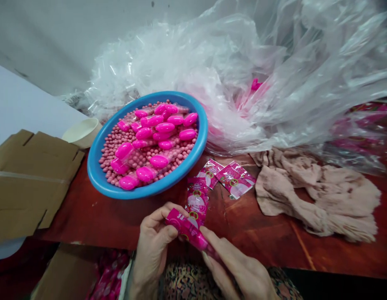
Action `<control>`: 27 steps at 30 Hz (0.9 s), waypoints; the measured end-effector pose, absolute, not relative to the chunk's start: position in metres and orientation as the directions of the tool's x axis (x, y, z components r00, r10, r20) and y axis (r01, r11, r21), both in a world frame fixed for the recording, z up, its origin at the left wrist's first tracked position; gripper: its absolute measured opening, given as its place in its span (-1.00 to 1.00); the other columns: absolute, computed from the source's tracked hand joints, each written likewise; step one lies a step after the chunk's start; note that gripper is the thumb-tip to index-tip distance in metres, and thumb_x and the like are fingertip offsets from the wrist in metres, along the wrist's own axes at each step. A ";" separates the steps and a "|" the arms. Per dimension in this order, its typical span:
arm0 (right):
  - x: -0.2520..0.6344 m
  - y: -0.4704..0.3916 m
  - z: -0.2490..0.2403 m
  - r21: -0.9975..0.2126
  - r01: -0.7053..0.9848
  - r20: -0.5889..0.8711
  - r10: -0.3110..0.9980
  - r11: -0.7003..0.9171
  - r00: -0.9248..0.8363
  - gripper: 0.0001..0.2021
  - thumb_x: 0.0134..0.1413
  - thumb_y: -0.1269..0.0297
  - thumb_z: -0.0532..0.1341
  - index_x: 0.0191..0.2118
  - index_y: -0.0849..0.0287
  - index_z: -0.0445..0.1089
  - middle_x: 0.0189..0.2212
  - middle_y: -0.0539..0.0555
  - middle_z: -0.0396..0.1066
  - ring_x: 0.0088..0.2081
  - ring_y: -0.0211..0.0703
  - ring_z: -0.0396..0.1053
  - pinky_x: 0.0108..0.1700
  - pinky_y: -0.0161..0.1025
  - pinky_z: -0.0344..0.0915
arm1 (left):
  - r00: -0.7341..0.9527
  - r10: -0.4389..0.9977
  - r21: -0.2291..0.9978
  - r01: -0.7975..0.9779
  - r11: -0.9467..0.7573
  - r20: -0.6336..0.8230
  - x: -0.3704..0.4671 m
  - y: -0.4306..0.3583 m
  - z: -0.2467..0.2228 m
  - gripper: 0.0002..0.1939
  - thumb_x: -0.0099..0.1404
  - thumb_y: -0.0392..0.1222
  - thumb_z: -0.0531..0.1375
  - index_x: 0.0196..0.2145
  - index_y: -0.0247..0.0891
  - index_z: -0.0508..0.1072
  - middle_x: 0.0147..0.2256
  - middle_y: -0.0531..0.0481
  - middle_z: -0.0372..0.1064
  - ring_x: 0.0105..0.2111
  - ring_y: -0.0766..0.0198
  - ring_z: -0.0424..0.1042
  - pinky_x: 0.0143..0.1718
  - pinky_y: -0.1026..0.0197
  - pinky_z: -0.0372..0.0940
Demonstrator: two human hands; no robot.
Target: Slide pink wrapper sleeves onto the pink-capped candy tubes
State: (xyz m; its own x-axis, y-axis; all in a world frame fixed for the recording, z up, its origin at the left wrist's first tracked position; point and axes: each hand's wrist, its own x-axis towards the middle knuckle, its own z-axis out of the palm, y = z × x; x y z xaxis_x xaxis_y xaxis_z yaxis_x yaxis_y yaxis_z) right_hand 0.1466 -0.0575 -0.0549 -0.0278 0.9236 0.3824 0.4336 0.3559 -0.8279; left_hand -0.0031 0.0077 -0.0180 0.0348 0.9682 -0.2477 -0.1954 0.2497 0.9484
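Note:
Between my two hands, just over the table's front edge, is a pink printed wrapper (pixel 187 227) with a bright pink capsule partly inside it. My left hand (pixel 157 241) pinches the wrapper's upper left end between thumb and fingers. At its lower right end, my right hand (pixel 232 260) has its fingers closed round the pink capsule (pixel 201 241). More flat pink wrappers (pixel 235 179) lie on the table just beyond. A blue basin (pixel 149 191) behind them holds small pink balls (pixel 110 156) and several pink-capped capsules (pixel 160 161) of clear plastic.
Crumpled clear plastic bags (pixel 230 75) heap along the back. A beige cloth (pixel 321 200) lies on the red table (pixel 237 233) at right. Flattened cardboard (pixel 27 179) and a cream bowl (pixel 82 132) are at left. Below the edge, a box (pixel 68 271) stands beside pink items (pixel 108 275).

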 end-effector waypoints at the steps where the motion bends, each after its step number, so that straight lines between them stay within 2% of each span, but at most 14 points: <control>1: 0.148 -0.058 -0.055 -0.823 0.447 0.373 0.927 0.350 -0.038 -0.58 0.25 0.44 0.03 0.22 0.23 0.15 -0.13 0.18 0.50 -0.19 -0.11 0.51 -0.18 -0.29 0.48 | 0.071 0.962 0.947 -0.171 0.271 -0.263 -0.003 0.008 -0.017 -0.81 0.02 -0.13 0.35 -0.50 -0.34 0.56 -0.44 -0.01 0.39 -0.50 0.33 0.30 -0.50 0.34 0.22; 4: 0.157 -0.056 -0.052 -0.824 0.446 0.349 0.933 0.348 -0.084 -0.62 0.25 0.42 0.03 0.16 0.22 0.24 -0.12 0.15 0.50 -0.18 -0.12 0.51 -0.15 -0.31 0.46 | 0.066 0.963 0.954 -0.133 0.267 -0.261 0.001 0.008 -0.017 -0.82 0.10 -0.16 0.29 -0.52 -0.35 0.56 -0.53 0.02 0.34 -0.52 0.35 0.27 -0.49 0.34 0.19; 8: 0.165 -0.054 -0.043 -0.861 0.357 0.352 0.931 0.363 -0.096 -0.67 0.25 0.40 0.05 0.07 0.08 0.36 -0.04 0.04 0.45 -0.13 -0.18 0.48 -0.09 -0.35 0.42 | -0.060 0.947 0.927 -0.233 0.295 -0.317 0.010 0.005 -0.021 -0.80 0.09 -0.18 0.29 -0.59 -0.34 0.50 -0.61 0.08 0.30 -0.58 0.41 0.21 -0.51 0.37 0.16; 10: 0.164 -0.055 -0.042 -0.909 0.292 0.299 0.953 0.299 -0.048 -0.69 0.24 0.35 0.08 0.05 0.04 0.38 -0.05 0.03 0.46 -0.12 -0.17 0.47 -0.09 -0.34 0.41 | -0.132 0.927 0.911 -0.278 0.305 -0.351 0.013 0.004 -0.023 -0.81 0.06 -0.17 0.32 -0.60 -0.33 0.49 -0.63 0.09 0.32 -0.60 0.42 0.21 -0.51 0.38 0.17; 12: 0.161 -0.055 -0.043 -0.963 0.200 0.179 0.984 0.179 -0.016 -0.69 0.21 0.27 0.12 0.05 0.02 0.38 -0.13 0.06 0.50 -0.20 -0.16 0.50 -0.16 -0.35 0.45 | -0.174 0.911 0.896 -0.319 0.308 -0.375 0.016 0.004 -0.024 -0.82 0.04 -0.16 0.33 -0.58 -0.32 0.51 -0.63 0.08 0.35 -0.60 0.42 0.23 -0.51 0.39 0.18; 15: 0.156 -0.056 -0.047 -0.995 0.010 -0.103 0.991 -0.103 -0.084 -0.67 0.20 0.14 0.13 0.05 0.02 0.40 -0.42 0.05 0.52 -0.55 -0.27 0.44 -0.48 -0.41 0.43 | -0.212 0.909 0.903 -0.324 0.281 -0.359 0.018 0.001 -0.022 -0.82 0.03 -0.15 0.33 -0.57 -0.31 0.51 -0.62 0.09 0.34 -0.60 0.42 0.25 -0.52 0.40 0.19; 17: 0.153 -0.056 -0.051 -0.934 -0.142 -0.300 0.936 -0.327 -0.183 -0.63 0.19 0.06 0.12 0.05 0.05 0.39 -0.54 -0.01 0.44 -0.69 -0.37 0.30 -0.62 -0.45 0.31 | -0.264 0.925 0.944 -0.259 0.204 -0.272 0.020 -0.002 -0.020 -0.82 0.07 -0.14 0.31 -0.58 -0.29 0.50 -0.61 0.10 0.32 -0.59 0.42 0.25 -0.54 0.42 0.18; 19: 0.152 -0.056 -0.054 -0.850 -0.244 -0.404 0.876 -0.466 -0.264 -0.59 0.18 0.03 0.12 0.07 0.09 0.36 -0.54 -0.02 0.41 -0.71 -0.42 0.24 -0.65 -0.46 0.25 | -0.324 0.933 0.981 -0.163 0.110 -0.159 0.021 -0.005 -0.019 -0.83 0.11 -0.16 0.28 -0.57 -0.27 0.50 -0.57 0.11 0.31 -0.55 0.41 0.25 -0.53 0.43 0.18; 21: 0.153 -0.057 -0.056 -0.885 -0.211 -0.371 0.902 -0.416 -0.220 -0.61 0.18 0.06 0.14 0.07 0.07 0.37 -0.49 0.00 0.45 -0.65 -0.37 0.32 -0.59 -0.43 0.33 | -0.363 0.929 0.995 -0.090 0.039 -0.069 0.021 -0.007 -0.019 -0.85 0.13 -0.19 0.26 -0.55 -0.26 0.51 -0.52 0.09 0.33 -0.49 0.38 0.28 -0.48 0.42 0.20; 23: 0.155 -0.058 -0.058 -0.978 -0.039 -0.197 0.974 -0.203 -0.109 -0.66 0.16 0.15 0.17 0.06 0.00 0.37 -0.30 0.06 0.51 -0.41 -0.22 0.48 -0.34 -0.34 0.46 | -0.364 0.930 0.997 -0.072 0.026 -0.051 0.021 -0.007 -0.021 -0.87 0.15 -0.20 0.24 -0.52 -0.25 0.52 -0.50 0.08 0.34 -0.46 0.37 0.28 -0.44 0.42 0.22; 25: 0.159 -0.058 -0.061 -0.990 0.141 0.013 0.998 0.021 -0.059 -0.64 0.16 0.25 0.19 0.09 -0.08 0.33 -0.07 0.03 0.46 -0.11 -0.15 0.44 -0.05 -0.27 0.40 | -0.331 0.938 0.992 -0.104 0.073 -0.104 0.020 -0.005 -0.023 -0.86 0.16 -0.19 0.23 -0.50 -0.26 0.51 -0.50 0.08 0.34 -0.47 0.37 0.28 -0.44 0.41 0.22; 27: 0.161 -0.058 -0.065 -0.965 0.228 0.114 0.991 0.128 -0.076 -0.61 0.18 0.28 0.17 0.13 -0.11 0.28 -0.01 -0.02 0.42 -0.02 -0.18 0.40 0.04 -0.27 0.34 | -0.301 0.937 0.979 -0.152 0.137 -0.178 0.020 -0.003 -0.024 -0.85 0.15 -0.18 0.24 -0.51 -0.28 0.50 -0.51 0.07 0.34 -0.49 0.38 0.27 -0.46 0.42 0.22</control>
